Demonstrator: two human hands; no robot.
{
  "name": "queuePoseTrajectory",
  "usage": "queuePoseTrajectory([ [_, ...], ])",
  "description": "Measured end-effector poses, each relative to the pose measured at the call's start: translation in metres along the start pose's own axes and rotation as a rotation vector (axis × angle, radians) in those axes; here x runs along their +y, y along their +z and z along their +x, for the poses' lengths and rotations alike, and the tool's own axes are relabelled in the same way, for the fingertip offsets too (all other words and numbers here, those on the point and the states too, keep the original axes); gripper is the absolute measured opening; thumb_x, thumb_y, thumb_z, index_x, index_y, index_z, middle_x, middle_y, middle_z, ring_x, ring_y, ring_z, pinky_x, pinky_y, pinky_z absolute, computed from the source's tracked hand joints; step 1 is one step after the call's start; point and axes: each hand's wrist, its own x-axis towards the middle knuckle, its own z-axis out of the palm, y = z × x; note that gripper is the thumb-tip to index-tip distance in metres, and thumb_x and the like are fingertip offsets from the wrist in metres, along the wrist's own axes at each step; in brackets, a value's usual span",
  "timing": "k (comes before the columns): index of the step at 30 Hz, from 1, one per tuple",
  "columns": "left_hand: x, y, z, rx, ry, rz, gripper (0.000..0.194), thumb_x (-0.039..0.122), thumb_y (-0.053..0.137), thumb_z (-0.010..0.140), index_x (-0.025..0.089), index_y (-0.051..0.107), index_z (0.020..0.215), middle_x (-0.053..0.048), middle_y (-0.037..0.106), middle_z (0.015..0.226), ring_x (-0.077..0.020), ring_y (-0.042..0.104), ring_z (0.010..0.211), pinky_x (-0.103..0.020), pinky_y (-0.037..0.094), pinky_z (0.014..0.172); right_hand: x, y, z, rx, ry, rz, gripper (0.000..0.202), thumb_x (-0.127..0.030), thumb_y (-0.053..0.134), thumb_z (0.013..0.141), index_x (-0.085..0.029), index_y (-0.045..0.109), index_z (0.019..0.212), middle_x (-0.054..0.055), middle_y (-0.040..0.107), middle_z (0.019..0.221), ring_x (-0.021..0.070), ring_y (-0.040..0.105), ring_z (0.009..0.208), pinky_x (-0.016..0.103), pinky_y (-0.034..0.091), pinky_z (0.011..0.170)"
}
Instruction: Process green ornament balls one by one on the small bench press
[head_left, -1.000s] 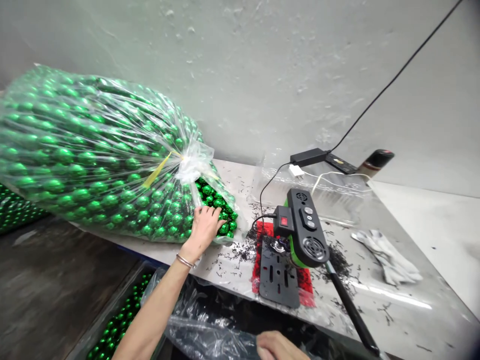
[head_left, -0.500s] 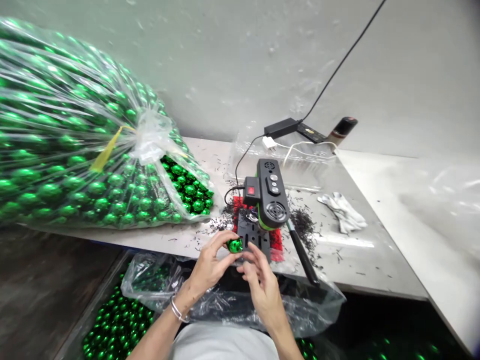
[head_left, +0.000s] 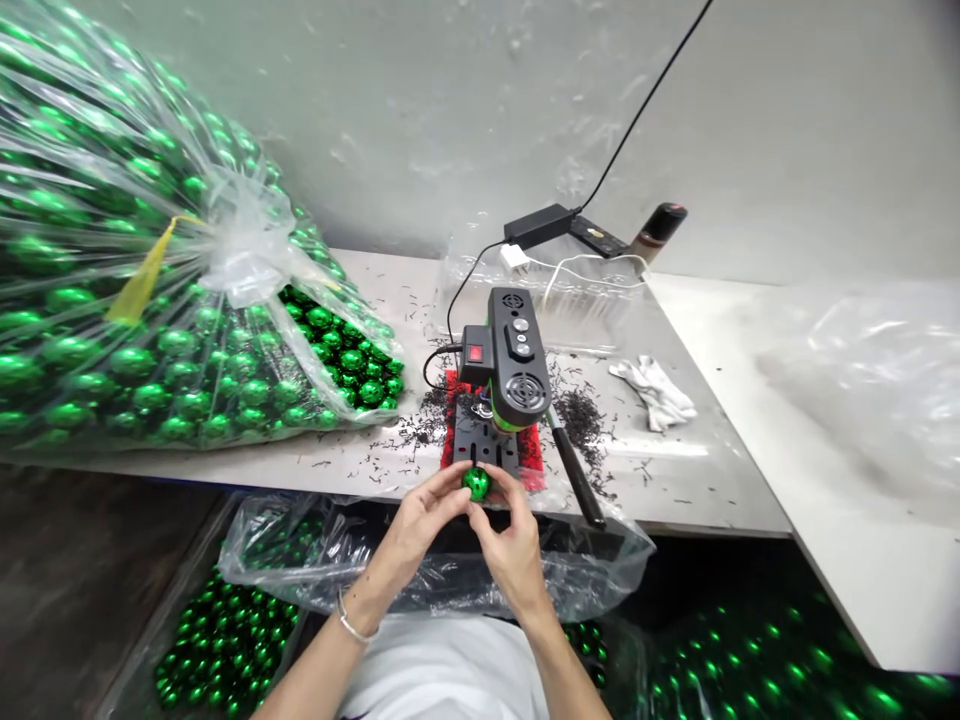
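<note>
Green ball (head_left: 476, 484): shiny, held between the fingertips of both hands, in front of the machine, where it overlaps the near end of the base plate in view; its height above the tabletop cannot be told.
Left hand (head_left: 411, 535): fingers drawn in narrow on the ball's left side, thumb below; a silvery bracelet (head_left: 349, 618) circles the wrist.
Right hand (head_left: 513, 548): fingers curved narrowly around the ball's right side, thumb tip beneath it.
Machine (head_left: 517, 350): black and green, with a red switch (head_left: 475, 353), a slotted black base plate (head_left: 484, 445) and a black-gripped lever (head_left: 577, 475) slanting toward the near edge.
Red mat (head_left: 532, 462): under the base plate.
Tabletop (head_left: 420, 470): strewn with small dark bits, thickest on both sides of the machine.
Clear bag (head_left: 142, 290): at the left, knotted, bulging with green balls; some show through an opening near the machine.
White glove (head_left: 656, 393): lying to the right of the lever.
Black power adapter (head_left: 538, 226): behind the machine, beside a white plug (head_left: 514, 259).
Clear plastic sheeting (head_left: 330, 575): gathered below the near edge.
</note>
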Motion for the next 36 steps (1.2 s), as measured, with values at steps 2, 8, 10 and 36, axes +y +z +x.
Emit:
queuePoseTrajectory([
  [2,-0.002,0.002,0.003,0.005,-0.002,-0.017,0.051,0.040,0.086,0.069,0.020,0.074,0.114,-0.010,0.075,0.115,-0.0249,0.069,0.107,-0.036,0.053,0.096,0.003,-0.001,0.001,0.013,-0.070,-0.080,0.036,-0.025,0.063,0.087,-0.023,0.062,0.124,0.010,0.069,0.117,0.0209,0.068,0.107,0.039,0.059,0.095],
  [8,-0.002,0.005,0.015,-0.013,-0.041,-0.056,0.050,0.035,0.088,0.067,0.018,0.075,0.112,-0.009,0.077,0.107,-0.0204,0.070,0.096,-0.030,0.054,0.087,0.009,-0.008,0.003,-0.041,-0.215,-0.141,0.040,-0.023,0.058,0.092,-0.025,0.058,0.132,0.010,0.070,0.122,0.0209,0.066,0.114,0.040,0.058,0.099],
  [10,0.000,0.007,0.020,-0.005,-0.079,-0.112,0.050,0.037,0.088,0.066,0.016,0.076,0.110,-0.009,0.077,0.105,-0.0192,0.071,0.090,-0.030,0.055,0.083,0.009,-0.014,0.002,-0.050,-0.223,-0.136,0.038,-0.024,0.057,0.093,-0.024,0.060,0.131,0.010,0.069,0.125,0.0210,0.066,0.117,0.039,0.058,0.099],
  [36,-0.022,-0.002,0.069,0.142,0.738,1.111,0.032,0.034,0.073,0.086,0.022,0.070,0.115,-0.009,0.076,0.108,-0.0263,0.065,0.101,-0.052,0.037,0.107,-0.029,-0.074,0.011,0.228,-0.382,-0.256,0.028,-0.015,0.054,0.094,-0.024,0.066,0.118,0.008,0.073,0.109,0.0214,0.070,0.103,0.039,0.062,0.087],
])
